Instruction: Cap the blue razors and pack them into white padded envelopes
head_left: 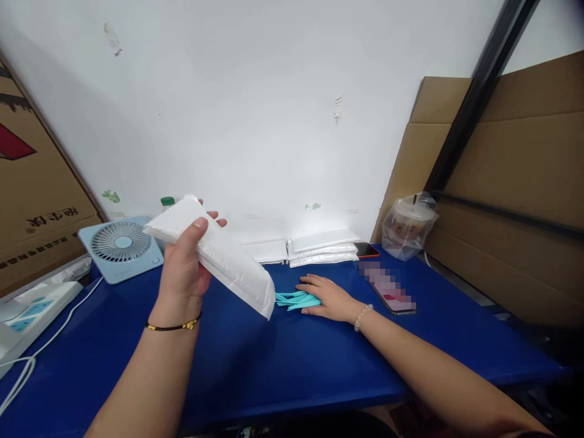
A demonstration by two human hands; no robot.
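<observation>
My left hand is raised above the desk, its thumb and fingers closed around a long white padded pouch. The pouch slants down to the right, its lower end beside a loose bundle of thin turquoise strips. Palm down on the desk, my right hand lies over the right end of these strips. Its fingers are stretched out on the far side and its thumb is apart on the near side. The hand covers part of the strips.
Several flat white pouches lie stacked against the wall. A phone and a bagged drink cup are at right. A blue fan and a power strip with cables stand at left. Cardboard flanks the blue desk.
</observation>
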